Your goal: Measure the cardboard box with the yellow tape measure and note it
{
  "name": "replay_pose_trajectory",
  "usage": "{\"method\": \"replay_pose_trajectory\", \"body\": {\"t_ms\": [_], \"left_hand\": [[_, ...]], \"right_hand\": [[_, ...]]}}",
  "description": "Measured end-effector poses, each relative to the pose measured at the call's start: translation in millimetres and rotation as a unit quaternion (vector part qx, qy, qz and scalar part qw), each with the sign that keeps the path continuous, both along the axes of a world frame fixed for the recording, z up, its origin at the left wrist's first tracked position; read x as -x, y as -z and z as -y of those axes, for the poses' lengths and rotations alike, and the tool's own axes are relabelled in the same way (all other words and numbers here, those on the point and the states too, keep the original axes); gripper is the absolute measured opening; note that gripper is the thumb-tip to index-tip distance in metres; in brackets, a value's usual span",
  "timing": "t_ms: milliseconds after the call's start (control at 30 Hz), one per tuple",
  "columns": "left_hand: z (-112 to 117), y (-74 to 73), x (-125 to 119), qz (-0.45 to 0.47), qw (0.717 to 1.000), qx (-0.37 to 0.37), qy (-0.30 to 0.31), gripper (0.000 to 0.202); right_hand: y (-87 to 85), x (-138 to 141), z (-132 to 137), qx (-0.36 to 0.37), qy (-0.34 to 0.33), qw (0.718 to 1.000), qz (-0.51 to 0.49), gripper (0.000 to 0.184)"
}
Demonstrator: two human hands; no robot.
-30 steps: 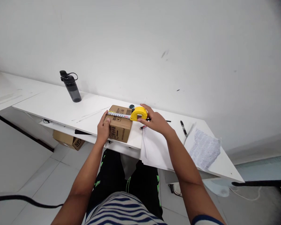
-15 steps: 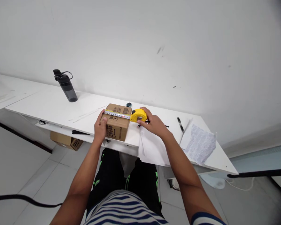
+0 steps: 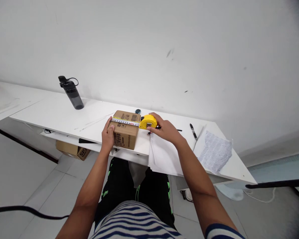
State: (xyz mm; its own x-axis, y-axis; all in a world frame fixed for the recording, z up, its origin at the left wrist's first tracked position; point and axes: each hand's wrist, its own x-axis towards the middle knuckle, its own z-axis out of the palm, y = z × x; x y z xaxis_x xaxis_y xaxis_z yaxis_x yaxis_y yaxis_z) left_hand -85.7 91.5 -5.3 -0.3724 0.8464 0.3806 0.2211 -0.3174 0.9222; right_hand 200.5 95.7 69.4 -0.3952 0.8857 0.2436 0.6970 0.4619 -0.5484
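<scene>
A small brown cardboard box [image 3: 126,136] with black print stands on the white desk [image 3: 97,116]. Across its top lies the pulled-out blade [image 3: 126,122] of a tape measure, its figures facing up. My left hand [image 3: 108,135] grips the box's left side, fingers at the blade's end and thumb on the top. In my right hand [image 3: 163,127] is the yellow tape measure case [image 3: 148,121], held at the box's right edge. Beneath that hand a dark pen or pencil [image 3: 178,130] lies partly hidden.
White paper sheets [image 3: 164,156] lie right of the box. Farther right are a black marker [image 3: 193,131] and a crumpled written sheet [image 3: 215,152]. A dark water bottle [image 3: 73,94] stands at left. Behind the box sits a small dark round object [image 3: 138,111]. Another carton [image 3: 72,150] is below the desk.
The whole view has shifted slightly, so things appear a little farther right. Both hands keep their hold; the blade still lies across the box.
</scene>
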Motion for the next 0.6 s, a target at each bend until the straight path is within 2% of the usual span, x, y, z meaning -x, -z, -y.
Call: {"method": "replay_pose_trajectory", "body": {"t_ms": [167,300,433,500,600], "left_hand": [[2,-0.7,0,-0.003,1.000,0.000,-0.004,0.049],[3,-1.8,-1,0.001,1.000,0.003,-0.003,0.049],[1,-2.1,-2,-0.004,1.000,0.003,0.008,0.049],[-2,-1.5,-2,-0.002,1.000,0.005,0.010,0.049],[-3,0.2,0,0.004,1.000,0.002,0.009,0.050]], "right_hand": [[-20.6,5,-4,-0.035,-0.001,0.998,0.060,0.067],[-10.3,9,-2,-0.052,0.010,0.996,0.075,0.068],[6.2,8,2,-0.026,0.029,0.998,0.039,0.068],[4.0,6,3,-0.026,0.028,0.999,0.037,0.067],[-10.8,2,2,-0.047,0.027,0.997,0.061,0.066]]}}
